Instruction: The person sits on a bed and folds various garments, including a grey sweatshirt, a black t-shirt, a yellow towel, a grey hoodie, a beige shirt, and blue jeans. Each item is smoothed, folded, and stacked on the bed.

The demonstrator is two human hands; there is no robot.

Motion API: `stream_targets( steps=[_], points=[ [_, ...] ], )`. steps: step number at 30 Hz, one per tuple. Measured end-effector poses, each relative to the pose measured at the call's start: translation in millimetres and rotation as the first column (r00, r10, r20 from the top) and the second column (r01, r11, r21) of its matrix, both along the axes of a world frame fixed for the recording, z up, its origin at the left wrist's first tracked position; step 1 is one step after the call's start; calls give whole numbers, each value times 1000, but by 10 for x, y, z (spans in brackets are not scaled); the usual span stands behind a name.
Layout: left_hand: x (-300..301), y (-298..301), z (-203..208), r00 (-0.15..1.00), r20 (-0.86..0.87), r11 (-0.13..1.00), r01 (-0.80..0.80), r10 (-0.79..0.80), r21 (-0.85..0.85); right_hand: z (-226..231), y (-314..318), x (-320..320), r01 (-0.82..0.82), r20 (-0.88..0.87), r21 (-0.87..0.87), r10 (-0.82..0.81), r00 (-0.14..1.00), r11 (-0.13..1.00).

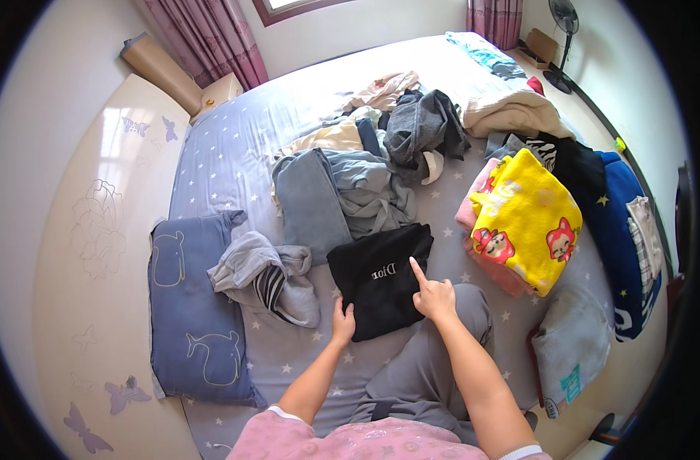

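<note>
A folded black garment with pale lettering across its middle lies on the bed in front of my lap. My left hand grips its lower left edge, thumb showing along the side and the other fingers partly hidden. At the opposite edge is my right hand, its index finger stretched over the cloth and its other fingers curled at the border. Just beyond the black garment lie a folded grey-blue garment and a crumpled grey one. A light grey garment with striped trim rests to the left.
A blue pillow lies by the cream headboard. To the right are a folded yellow garment, a folded grey garment and dark blue clothing. Farther off are a dark grey garment, a cream blanket and a fan.
</note>
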State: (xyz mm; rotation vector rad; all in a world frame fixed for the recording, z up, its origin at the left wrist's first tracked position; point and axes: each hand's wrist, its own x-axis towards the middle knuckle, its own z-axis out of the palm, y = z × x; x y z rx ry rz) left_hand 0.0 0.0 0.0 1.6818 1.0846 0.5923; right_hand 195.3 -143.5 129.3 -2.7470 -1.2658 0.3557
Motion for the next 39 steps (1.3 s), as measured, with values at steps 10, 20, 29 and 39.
stream_targets(
  steps=[10,20,29,39],
  points=[
    [-332,118,-11,998,-60,998,-7,3,-67,-60,-32,-65,-7,70,232,-9,997,973],
    [-690,241,150,875,-195,504,-423,442,-753,104,-228,-241,192,-136,580,-139,981,791],
    [-762,1425,433,675,234,574,-336,700,-747,183,-304,-326,179,-286,628,11,958,757],
    [200,949,3686,388,886,877,294,254,-380,354,-627,-146,663,-946,310,288,146,681]
  ],
)
